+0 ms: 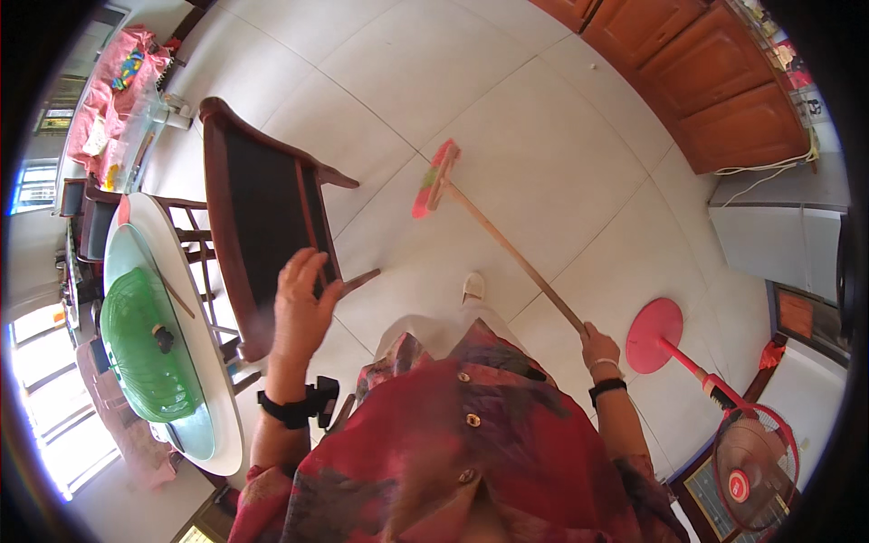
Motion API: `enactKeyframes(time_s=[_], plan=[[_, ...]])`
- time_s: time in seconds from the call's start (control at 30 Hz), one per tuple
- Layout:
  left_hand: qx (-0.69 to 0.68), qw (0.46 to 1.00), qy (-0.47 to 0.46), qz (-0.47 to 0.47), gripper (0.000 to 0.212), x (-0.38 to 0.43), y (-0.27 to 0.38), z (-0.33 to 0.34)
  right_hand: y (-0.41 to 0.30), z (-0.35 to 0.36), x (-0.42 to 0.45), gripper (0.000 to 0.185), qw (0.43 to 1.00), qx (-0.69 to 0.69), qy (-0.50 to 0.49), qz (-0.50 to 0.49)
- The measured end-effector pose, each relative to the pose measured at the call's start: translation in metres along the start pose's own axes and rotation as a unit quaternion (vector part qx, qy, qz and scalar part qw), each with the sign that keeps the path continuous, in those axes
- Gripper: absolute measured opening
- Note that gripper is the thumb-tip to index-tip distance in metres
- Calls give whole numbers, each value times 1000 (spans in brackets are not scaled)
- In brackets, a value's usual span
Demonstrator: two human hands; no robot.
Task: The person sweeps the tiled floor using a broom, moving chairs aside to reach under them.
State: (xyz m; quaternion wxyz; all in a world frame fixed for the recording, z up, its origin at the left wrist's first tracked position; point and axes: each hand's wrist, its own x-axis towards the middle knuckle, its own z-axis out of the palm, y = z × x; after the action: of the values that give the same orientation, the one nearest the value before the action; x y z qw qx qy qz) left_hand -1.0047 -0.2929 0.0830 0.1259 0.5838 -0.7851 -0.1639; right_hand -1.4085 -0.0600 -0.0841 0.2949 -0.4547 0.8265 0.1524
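My right hand (601, 349) is closed around the upper end of a wooden broom handle (512, 248). The handle slants away to the broom head (438, 180), whose pink and green bristles lie against the floor. To the left, my left hand (303, 295) is raised with thumb and fingers apart and nothing in it. Behind it in the view stands a dark wooden chair (261, 203) with a black panel; whether hand and chair touch I cannot tell.
A pink pedestal fan (655, 336) stands to my right. On the left, an oval table (227, 434) carries a green mesh food cover (153, 346). Brown wooden cabinets (706, 68) line the far right, beside a grey appliance (774, 237). Pale tiles (536, 149) cover the floor.
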Motion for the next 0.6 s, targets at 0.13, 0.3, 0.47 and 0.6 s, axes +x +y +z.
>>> enactKeyframes(time_s=[0.13, 0.3, 0.47, 0.6], plan=[[-64, 993, -78, -61, 33, 10, -3, 35, 8, -9, 20, 20, 999, -34, -9, -27], [-40, 991, -124, -42, 31, 30, -48, 84, 100, 0, -59, 27, 983, -51, -103, 145], [-89, 970, -192, -123, 32, 64, -77, 124, 159, -15, -164, 26, 946, -50, -125, 295], [-69, 965, -227, -116, 34, 94, -105, 149, 108, -79, -133, 27, 907, -82, -122, 395]])
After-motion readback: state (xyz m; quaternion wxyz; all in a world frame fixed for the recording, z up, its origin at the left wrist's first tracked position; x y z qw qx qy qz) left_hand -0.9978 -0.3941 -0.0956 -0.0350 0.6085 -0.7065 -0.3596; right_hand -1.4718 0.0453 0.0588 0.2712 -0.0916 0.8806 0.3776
